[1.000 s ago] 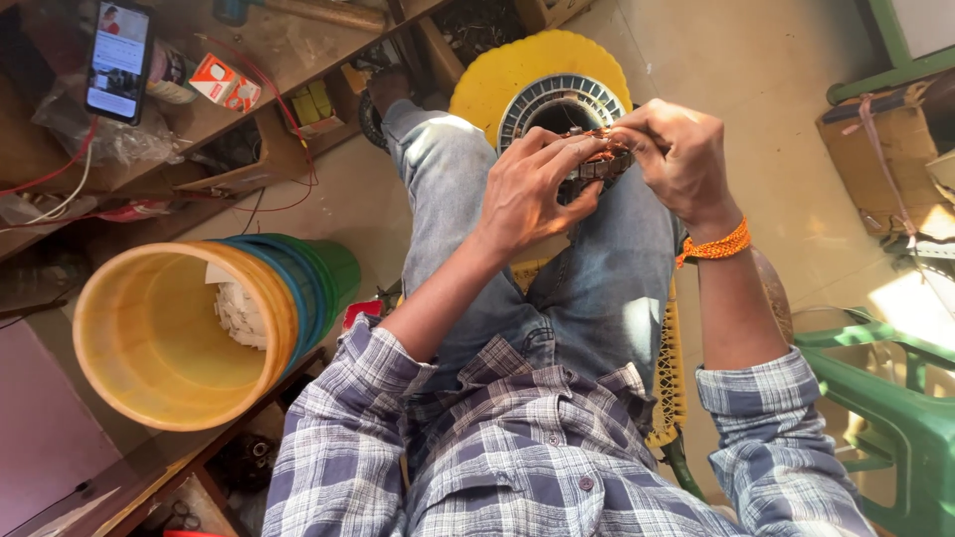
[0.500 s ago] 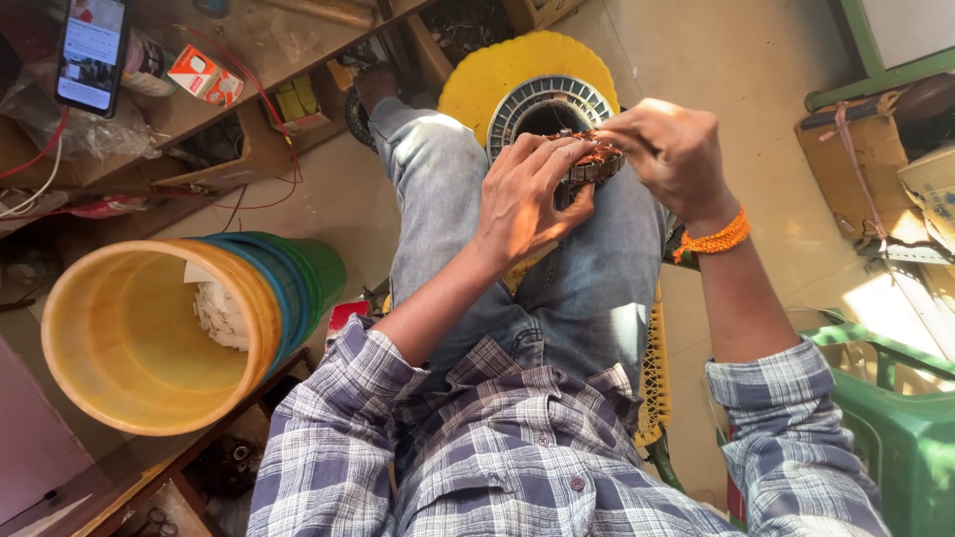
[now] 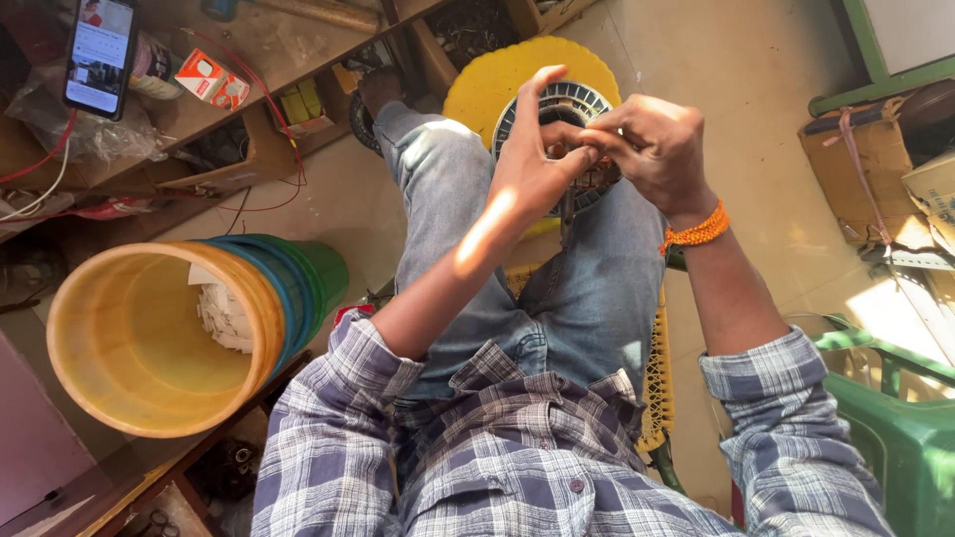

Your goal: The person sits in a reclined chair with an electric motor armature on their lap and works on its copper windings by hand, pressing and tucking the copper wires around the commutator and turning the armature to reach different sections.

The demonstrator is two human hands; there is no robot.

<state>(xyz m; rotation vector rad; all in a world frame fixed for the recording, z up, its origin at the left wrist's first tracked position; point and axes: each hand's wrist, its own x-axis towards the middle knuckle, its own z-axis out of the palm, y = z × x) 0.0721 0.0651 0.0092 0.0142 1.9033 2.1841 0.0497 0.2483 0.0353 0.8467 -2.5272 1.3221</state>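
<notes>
Over the lap, between both knees, sits a round stator (image 3: 557, 109) with a ring of metal slots, resting against a yellow disc (image 3: 497, 80) on the floor. Left hand (image 3: 532, 164) reaches across its face, index raised, thumb and middle finger pinched toward the right hand (image 3: 647, 144). Right grip closed, fingertips meeting the left's over the stator's rim; seems to pinch a thin wire or strip, too small to tell for sure. Left grip half closed on the same spot, contents likewise unclear.

Best done, by judgement, with small fingertip moves: keep the stator steady on the thighs, hold the pinch close to the slot so the strand cannot kink, feed straight into the gap rather than at a slant. Worth keeping the raised index clear of the sharp slot edges. Easy to lose sight of the work, since both hands cover it; tilting the ring toward the eyes would help.

Beside the left knee, a stack of buckets (image 3: 149, 338), yellow innermost, holding white scraps. On the counter further left, a phone (image 3: 99, 55) standing upright.
</notes>
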